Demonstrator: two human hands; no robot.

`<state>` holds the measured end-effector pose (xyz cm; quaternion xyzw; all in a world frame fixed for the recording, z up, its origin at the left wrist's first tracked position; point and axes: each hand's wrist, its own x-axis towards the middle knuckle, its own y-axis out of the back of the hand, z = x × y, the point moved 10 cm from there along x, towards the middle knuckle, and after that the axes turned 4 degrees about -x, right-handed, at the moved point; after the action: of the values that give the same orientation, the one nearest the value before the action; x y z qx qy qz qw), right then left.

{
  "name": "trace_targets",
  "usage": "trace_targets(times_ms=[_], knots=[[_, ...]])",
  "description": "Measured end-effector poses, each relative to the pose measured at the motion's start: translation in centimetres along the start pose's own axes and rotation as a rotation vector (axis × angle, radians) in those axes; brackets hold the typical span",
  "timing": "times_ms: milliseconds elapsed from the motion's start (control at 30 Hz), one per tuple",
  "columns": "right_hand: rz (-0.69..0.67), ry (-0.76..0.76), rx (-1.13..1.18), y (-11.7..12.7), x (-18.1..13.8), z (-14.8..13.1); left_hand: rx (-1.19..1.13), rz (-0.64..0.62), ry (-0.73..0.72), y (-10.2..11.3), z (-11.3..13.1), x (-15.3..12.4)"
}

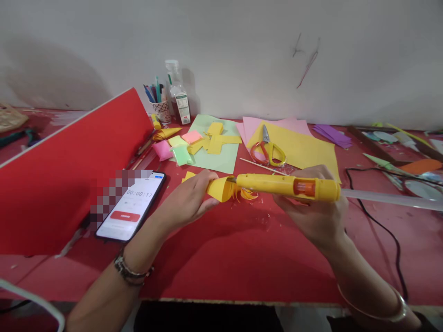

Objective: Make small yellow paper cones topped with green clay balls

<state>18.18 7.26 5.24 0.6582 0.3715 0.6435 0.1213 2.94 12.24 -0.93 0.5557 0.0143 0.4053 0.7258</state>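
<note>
My left hand point(188, 199) is closed on a rolled piece of yellow paper point(221, 189), its wider end turned to the right. In my right hand point(318, 221) is a yellow glue gun point(270, 183), held level, with a clear glue stick point(391, 198) sticking out of its back end. The gun's nozzle is at the rim of the rolled paper; whether they touch I cannot tell. Curled yellow paper strips point(249, 194) lie on the table just behind the nozzle.
Beyond my hands are scissors point(266, 147) on yellow paper point(304, 143), soft colored packets point(182, 155) and a pen cup point(161, 110) beside a bottle point(182, 103). A phone point(131, 207) and a red board point(79, 170) stand left. A black cord point(380, 223) runs along the right.
</note>
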Motion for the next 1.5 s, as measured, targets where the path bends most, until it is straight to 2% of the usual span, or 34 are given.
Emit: trace_targets(times_ms=[833, 1000, 1500], knots=[[-0.113, 0.063, 0.045, -1.0, 0.2, -0.5, 0.058, 0.086, 0.058, 1.1, -0.6, 0.0], [-0.116, 0.066, 0.038, -1.1, 0.3, -0.6, 0.057, 0.058, 0.097, 0.8, -1.0, 0.0], [-0.191, 0.009, -0.002, -2.0, -0.1, -0.1, 0.101, 0.104, 0.044, 1.2, -0.7, 0.0]])
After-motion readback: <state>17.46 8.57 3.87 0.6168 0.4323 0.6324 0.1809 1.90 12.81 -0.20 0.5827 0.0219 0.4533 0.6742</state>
